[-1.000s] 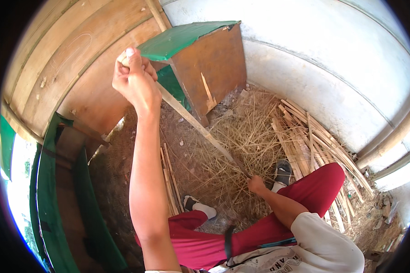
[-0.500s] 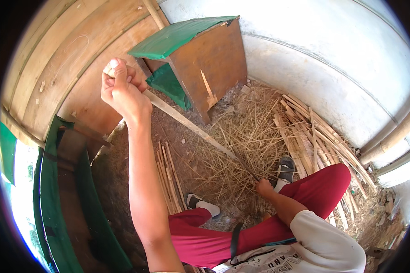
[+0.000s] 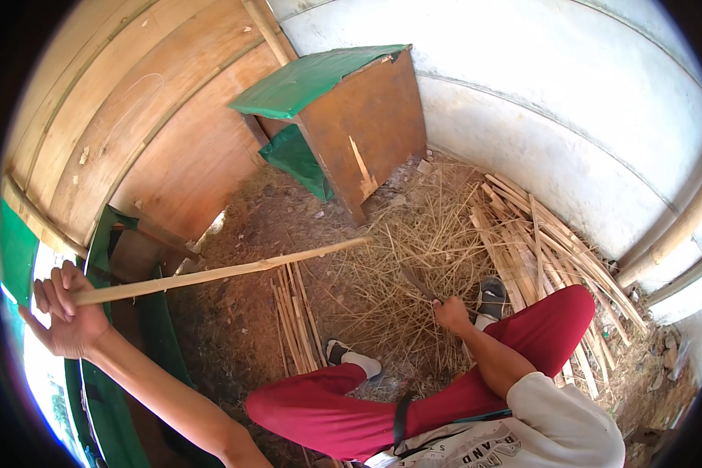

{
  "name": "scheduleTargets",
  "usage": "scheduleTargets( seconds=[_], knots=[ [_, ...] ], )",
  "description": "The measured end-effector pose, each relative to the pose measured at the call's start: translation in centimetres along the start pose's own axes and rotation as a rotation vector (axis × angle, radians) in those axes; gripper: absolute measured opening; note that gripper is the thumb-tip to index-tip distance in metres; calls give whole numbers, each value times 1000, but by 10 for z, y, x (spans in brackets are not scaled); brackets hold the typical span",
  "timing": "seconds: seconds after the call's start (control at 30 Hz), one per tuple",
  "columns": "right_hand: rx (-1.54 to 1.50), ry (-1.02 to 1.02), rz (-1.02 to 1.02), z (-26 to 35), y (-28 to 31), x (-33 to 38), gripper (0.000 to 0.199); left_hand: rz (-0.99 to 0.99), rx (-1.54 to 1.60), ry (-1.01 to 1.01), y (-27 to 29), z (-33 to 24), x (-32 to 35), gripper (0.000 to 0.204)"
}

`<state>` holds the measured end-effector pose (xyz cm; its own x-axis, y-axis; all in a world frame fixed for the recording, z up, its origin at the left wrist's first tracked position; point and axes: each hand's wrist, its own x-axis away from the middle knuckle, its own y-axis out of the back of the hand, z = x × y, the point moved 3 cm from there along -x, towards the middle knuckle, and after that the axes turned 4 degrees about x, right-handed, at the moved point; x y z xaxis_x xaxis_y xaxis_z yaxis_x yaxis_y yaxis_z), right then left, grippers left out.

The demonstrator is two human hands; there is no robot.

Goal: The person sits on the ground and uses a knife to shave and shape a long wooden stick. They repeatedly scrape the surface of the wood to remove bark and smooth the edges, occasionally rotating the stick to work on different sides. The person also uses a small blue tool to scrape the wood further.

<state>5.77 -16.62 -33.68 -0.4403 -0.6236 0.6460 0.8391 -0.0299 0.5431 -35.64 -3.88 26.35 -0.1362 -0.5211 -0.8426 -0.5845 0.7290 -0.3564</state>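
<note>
My left hand (image 3: 72,312), stretched far out to the left, grips one end of a long pale bamboo strip (image 3: 226,271). The strip reaches across the floor area to the right, its free end above the shavings. Low in front of my right knee, my right hand (image 3: 451,314) is closed round the handle of a knife (image 3: 423,288). The dark blade points up and left over the pile of thin shavings (image 3: 402,261), apart from the strip. My hand covers most of the handle.
A stack of split bamboo strips (image 3: 550,242) lies along the right wall, and a smaller bundle (image 3: 290,320) lies by my left foot. Ahead stands a brown wooden cabinet (image 3: 382,117) with a green top. Green-covered shelving (image 3: 121,398) stands at the left, near my left arm.
My left hand has swung left and down with the bamboo strip, which now lies nearly level. Its far end has come away from the knife. My right hand stays almost in place.
</note>
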Motion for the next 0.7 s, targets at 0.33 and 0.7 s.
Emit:
scheduleTargets(
  seconds=[0.33,0.7],
  knots=[
    [527,386,-502,44,179,127,27,-145,93,-202,153,-58,151,32],
    [-184,153,-1075,-245,265,195,67,-416,512,-318,210,5,266,33]
  ],
)
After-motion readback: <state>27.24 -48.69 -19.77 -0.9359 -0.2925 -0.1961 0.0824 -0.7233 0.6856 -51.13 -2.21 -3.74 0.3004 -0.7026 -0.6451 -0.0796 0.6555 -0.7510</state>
